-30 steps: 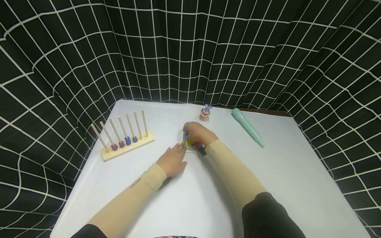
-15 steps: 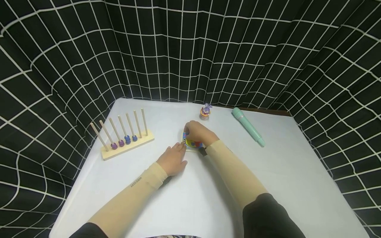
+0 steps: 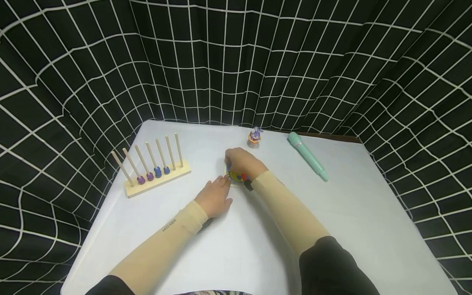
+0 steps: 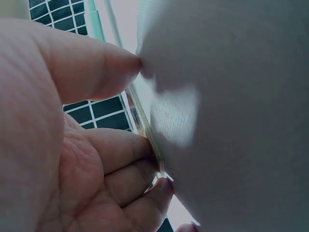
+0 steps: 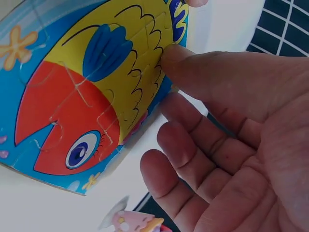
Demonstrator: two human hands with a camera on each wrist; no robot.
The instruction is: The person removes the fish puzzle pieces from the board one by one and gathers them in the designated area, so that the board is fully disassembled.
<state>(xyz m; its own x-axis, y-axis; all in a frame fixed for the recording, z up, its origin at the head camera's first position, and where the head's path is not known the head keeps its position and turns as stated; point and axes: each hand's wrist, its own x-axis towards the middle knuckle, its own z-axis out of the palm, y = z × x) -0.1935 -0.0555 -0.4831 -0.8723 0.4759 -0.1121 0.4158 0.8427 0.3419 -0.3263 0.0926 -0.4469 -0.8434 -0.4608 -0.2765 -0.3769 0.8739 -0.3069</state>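
Observation:
A thin fish jigsaw puzzle (image 3: 236,178) lies at the middle of the table, largely covered by my right hand (image 3: 244,161) in the head view. The right wrist view shows the puzzle (image 5: 111,72) closely: yellow scales, red head, blue background, visible piece seams. There my right thumb presses on its face near one edge, and the curled fingers (image 5: 174,140) sit at that same edge. My left hand (image 3: 214,198) lies palm down with extended fingers at the puzzle's near left edge. In the left wrist view, its fingers (image 4: 128,150) meet the puzzle's thin edge (image 4: 146,126).
Left on the white table (image 3: 354,229) stands a wooden peg counting frame (image 3: 158,180) with purple and blue beads. A small purple bunny toy (image 3: 254,137) stands behind the puzzle. A mint-green toy microphone (image 3: 307,156) lies back right. Black gridded curtain (image 3: 236,61) surrounds the table.
My right hand has shifted slightly up and left over the puzzle, covering a bit more of it. The left hand has stayed at the near left edge.

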